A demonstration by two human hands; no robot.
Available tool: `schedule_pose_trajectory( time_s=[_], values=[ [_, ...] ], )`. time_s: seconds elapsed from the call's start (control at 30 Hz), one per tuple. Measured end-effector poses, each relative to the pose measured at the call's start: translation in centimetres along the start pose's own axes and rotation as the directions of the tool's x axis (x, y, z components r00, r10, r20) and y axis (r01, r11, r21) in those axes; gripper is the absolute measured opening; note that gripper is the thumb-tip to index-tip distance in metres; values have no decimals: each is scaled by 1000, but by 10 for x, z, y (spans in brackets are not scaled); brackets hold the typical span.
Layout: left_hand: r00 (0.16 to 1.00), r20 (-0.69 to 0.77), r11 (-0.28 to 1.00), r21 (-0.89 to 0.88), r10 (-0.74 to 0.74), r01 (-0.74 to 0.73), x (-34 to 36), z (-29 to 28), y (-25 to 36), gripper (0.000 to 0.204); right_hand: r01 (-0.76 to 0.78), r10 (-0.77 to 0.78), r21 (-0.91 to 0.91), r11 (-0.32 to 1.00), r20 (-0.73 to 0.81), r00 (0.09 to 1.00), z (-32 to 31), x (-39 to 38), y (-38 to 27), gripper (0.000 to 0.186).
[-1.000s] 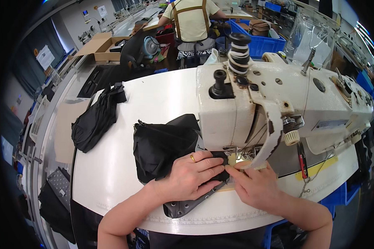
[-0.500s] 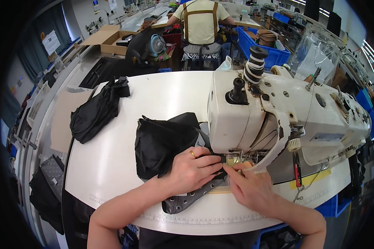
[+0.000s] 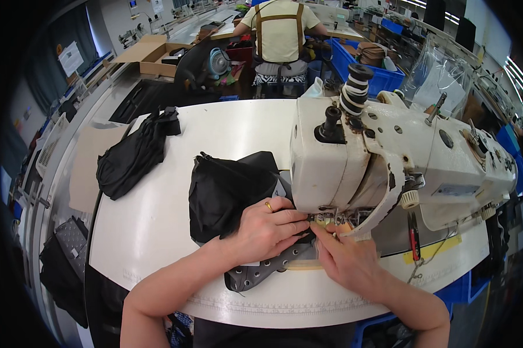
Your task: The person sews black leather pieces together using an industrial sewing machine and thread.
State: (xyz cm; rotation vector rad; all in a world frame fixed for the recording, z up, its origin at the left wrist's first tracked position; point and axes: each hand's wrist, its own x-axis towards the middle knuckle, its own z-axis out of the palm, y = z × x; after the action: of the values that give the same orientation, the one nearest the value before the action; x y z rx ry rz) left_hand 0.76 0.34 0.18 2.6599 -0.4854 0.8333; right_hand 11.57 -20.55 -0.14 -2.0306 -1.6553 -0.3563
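A black fabric piece (image 3: pixel 223 188) lies bunched left of the white sewing machine's (image 3: pixel 331 168) needle area. From its near side a grey flap with metal eyelets (image 3: pixel 255 275) spreads over the table. My left hand (image 3: pixel 266 231), with a ring on one finger, rests on the fabric with its fingers pressed together, their tips beside the presser foot. Opposite it, my right hand (image 3: pixel 348 258) pinches the fabric's edge with its index finger pointing toward the foot. The fingertips nearly meet. The needle and the seam are mostly hidden by the machine head and my fingers.
Another black fabric piece (image 3: pixel 136 156) lies at the table's left. Red-handled snips (image 3: pixel 414 238) hang at the machine's right. A dark eyelet-studded piece (image 3: pixel 70 249) lies beyond the left edge. Farther off are a cardboard box (image 3: pixel 157 61), a blue crate (image 3: pixel 368 72) and a seated person (image 3: pixel 280 35).
The fabric and its eyelet flap have shifted slightly away from me, and both hands have moved a little with them. The fingers keep their hold near the presser foot.
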Motion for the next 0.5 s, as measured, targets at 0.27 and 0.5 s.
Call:
schedule_pose_trajectory(
  time_s=[0.27, 0.5],
  values=[
    [999, 0, 999, -6, -50, 50, 3, -1, 0, 30, 19, -19, -28, 999, 9, 1000, -3, 1, 0, 41],
    [999, 7, 1000, 0, -31, 31, 4, -1, -5, 27, 51, -50, -59, 997, 14, 999, -2, -2, 1, 38]
  ],
)
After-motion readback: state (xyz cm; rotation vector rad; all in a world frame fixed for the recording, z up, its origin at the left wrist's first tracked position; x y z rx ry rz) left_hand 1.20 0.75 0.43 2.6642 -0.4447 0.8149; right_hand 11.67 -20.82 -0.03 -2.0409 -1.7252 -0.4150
